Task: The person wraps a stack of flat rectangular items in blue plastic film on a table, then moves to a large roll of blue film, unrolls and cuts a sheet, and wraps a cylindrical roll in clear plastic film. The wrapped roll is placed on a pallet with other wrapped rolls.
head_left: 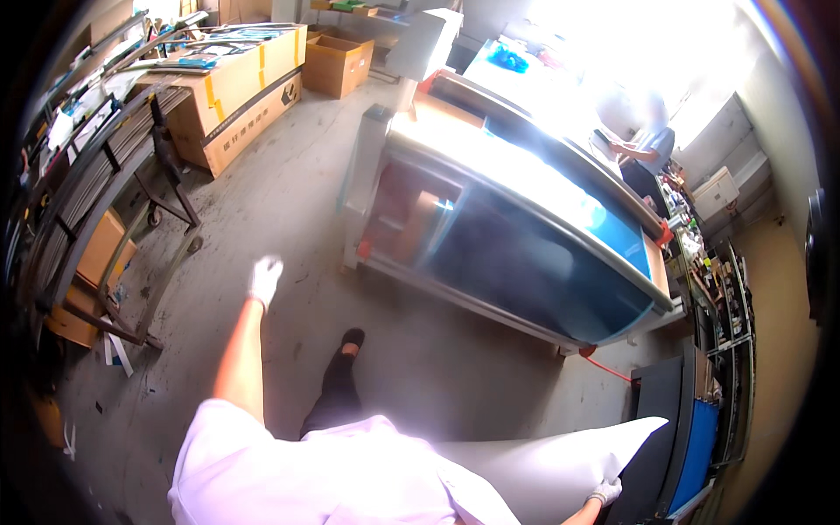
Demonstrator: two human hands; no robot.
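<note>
Left hand (264, 278), white glove, arm stretched forward over concrete floor (289, 184), holding nothing. Right hand (605, 492), gloved, gripping edge of large white sheet (560, 468) at lower right. Big glass-lidded machine (516, 236) ahead; cardboard boxes (249, 92) and metal rack (96, 201) to left.

Short-sleeved white shirt (324, 472), loose, sleeve ending above the elbow; forearms bare below it. Left hand (264, 280) in a white work glove, cuff snug at the wrist. Right hand (605, 493) in a matching white glove, knit texture faintly visible. Dark trousers (332, 394), narrow leg. 1 black shoe (352, 337) in view, low-cut, rounded toe.
</note>
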